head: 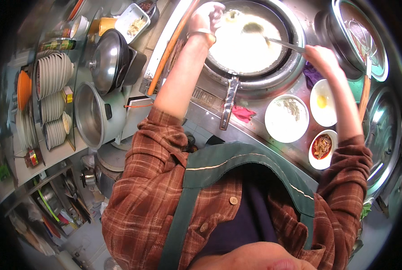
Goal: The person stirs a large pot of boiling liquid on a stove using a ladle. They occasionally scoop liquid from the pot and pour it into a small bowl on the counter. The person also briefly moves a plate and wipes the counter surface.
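Note:
In front of me a frying pan rests on a round metal stove ring, its handle pointing toward me. Glaring white liquid or batter fills most of the pan. My right hand grips the metal handle of a ladle or spoon, whose head lies in the pan at a dark patch. Over the pan's left rim is my left hand, fingers curled and blurred; whether they hold anything is unclear. Near my right forearm stand a white bowl of pale mixture and a bowl with something yellow.
A bowl of reddish, oily food sits closer to me. A wire skimmer leans across a metal basin. Pink and purple cloths lie by the stove. Leftward are stacked plates, a lidded pan and a large pot.

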`<state>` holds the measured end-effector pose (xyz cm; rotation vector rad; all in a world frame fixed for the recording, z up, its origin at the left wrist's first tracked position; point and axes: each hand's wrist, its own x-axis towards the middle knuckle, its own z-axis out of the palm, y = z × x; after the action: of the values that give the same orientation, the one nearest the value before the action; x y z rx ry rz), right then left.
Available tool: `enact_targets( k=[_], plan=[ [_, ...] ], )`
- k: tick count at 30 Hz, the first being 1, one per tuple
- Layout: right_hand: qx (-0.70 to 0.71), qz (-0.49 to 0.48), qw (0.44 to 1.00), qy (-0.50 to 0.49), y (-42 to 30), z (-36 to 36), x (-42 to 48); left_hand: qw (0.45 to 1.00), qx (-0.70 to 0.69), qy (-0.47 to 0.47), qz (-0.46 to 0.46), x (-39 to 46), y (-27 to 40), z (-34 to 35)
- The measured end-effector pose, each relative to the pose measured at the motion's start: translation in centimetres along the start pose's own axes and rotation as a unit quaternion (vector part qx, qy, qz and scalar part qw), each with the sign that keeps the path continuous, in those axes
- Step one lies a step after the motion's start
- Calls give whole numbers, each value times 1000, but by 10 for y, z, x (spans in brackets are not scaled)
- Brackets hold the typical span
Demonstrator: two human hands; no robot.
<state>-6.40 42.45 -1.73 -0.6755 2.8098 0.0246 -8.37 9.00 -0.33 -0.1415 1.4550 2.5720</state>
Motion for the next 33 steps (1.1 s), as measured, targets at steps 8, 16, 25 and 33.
enact_targets(
  k=[8, 16, 25, 33],
  plan=[
    [4, -35, 998, -60, -21, 14, -22, 791, 590, 104, 125, 47, -63, -27],
    [51, 43, 997, -25, -52, 30, 9, 638, 719, 15, 275, 24, -83, -18],
    [-72, 0, 997, 28, -2, -4, -2, 984, 150, 66, 65, -49, 11, -14],
    [-19, -32, 999, 13, -67, 32, -18, 994, -65, 86, 6, -93, 34, -76]
  ],
)
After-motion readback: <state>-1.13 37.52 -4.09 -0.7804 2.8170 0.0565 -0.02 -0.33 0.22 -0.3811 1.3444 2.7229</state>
